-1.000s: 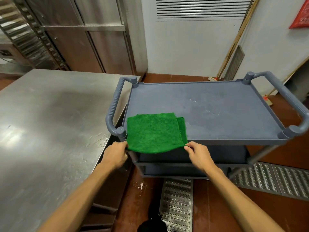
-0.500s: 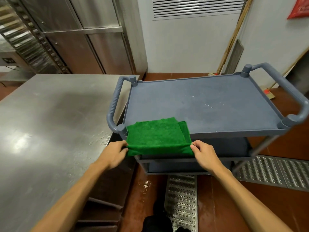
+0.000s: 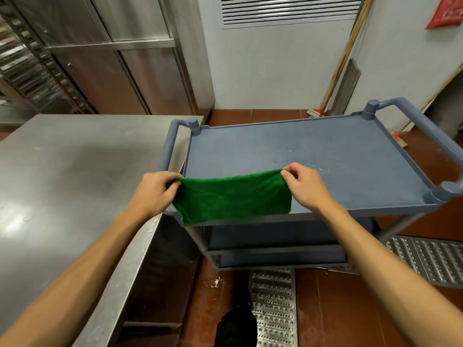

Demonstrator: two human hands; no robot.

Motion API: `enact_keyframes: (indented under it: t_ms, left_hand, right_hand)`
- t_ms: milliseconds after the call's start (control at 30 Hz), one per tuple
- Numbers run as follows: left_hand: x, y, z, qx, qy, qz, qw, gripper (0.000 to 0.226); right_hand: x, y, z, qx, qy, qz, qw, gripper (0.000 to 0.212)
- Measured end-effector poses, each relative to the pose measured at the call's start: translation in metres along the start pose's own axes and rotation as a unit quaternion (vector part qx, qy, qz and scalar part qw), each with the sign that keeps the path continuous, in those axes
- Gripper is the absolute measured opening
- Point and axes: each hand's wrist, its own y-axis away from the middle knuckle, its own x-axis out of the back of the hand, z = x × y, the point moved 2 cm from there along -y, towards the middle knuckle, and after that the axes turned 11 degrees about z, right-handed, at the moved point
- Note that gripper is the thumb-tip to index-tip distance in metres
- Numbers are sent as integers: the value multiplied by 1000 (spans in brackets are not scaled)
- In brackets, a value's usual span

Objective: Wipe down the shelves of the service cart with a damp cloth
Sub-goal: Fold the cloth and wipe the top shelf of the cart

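cloth [image 3: 233,196]: one plain deep green is being shown all over.
service cart [image 3: 325,136]: a dull blue-grey is being shown on shelves, posts and handles; the top shelf is being flecked by small white specks.
counter [image 3: 62,171]: brushed silver-grey steel is being streaked by pale glare.
floor [image 3: 325,309]: red-brown is being shown, marked by a small white smear.
floor grates [image 3: 273,309]: silver metal is being patterned by rows of punched holes.
wall [image 3: 275,71]: pale grey-white is being shown.
vent [image 3: 288,8]: white horizontal slats are being striped by dark gaps.
sign [image 3: 444,12]: bright red is being shown.
broom handle [image 3: 343,53]: light tan is being shown.
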Motion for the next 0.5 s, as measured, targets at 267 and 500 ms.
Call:
enact_keyframes:
  t_ms: [267, 500]
  left_hand:
    - [-34, -102, -42, -26, 4, 19, 999, 24]
    - [-69, -184, -81, -25, 15, 13, 999, 28]
  right_hand:
    - [-29, -111, -14, 6, 48, -2, 999, 24]
    - [-57, -193, -18, 2, 97, 24, 995, 24]
